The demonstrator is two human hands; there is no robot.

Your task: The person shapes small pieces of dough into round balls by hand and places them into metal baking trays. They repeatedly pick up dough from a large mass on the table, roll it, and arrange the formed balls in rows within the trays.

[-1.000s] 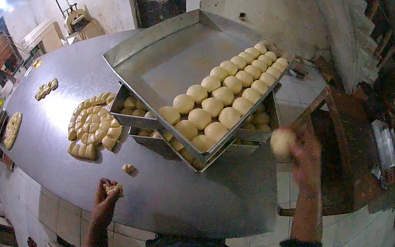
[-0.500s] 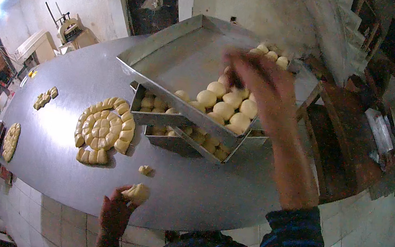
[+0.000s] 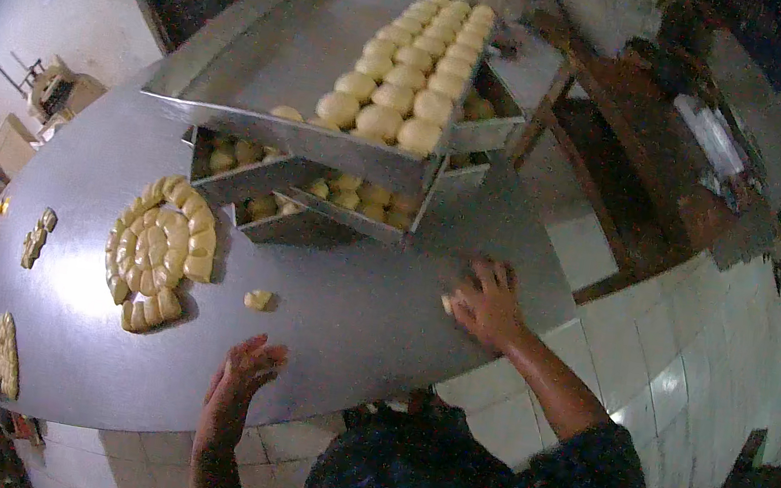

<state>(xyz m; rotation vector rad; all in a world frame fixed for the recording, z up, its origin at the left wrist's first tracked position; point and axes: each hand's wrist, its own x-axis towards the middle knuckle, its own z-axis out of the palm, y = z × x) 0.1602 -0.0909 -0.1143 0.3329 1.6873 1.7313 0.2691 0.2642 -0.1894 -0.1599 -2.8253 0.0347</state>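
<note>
My right hand (image 3: 486, 307) is cupped palm-down on the metal table, right of the middle, over a piece of pale dough (image 3: 447, 304). Only an edge of that dough shows past my fingers. Over the near table edge hangs my left hand (image 3: 245, 366), fingers stretched out, with no dough visible in it. A small loose dough piece (image 3: 258, 299) lies just beyond it. Farther left is a round slab of dough (image 3: 155, 251) cut into many pieces, a few at its edge partly apart. Smooth dough balls (image 3: 393, 98) stand in rows along the right side of the top tray.
The large metal tray (image 3: 239, 43) rests askew on smaller trays (image 3: 313, 225) holding more dough balls. Another dough slab (image 3: 6, 355) and a small cluster of dough pieces (image 3: 38, 237) lie at the left. A wooden bench (image 3: 610, 175) stands beyond the table's right edge.
My right hand has come down from the tray to the tabletop, onto a dough piece. The dough in my left hand is gone from it. My view has turned.
</note>
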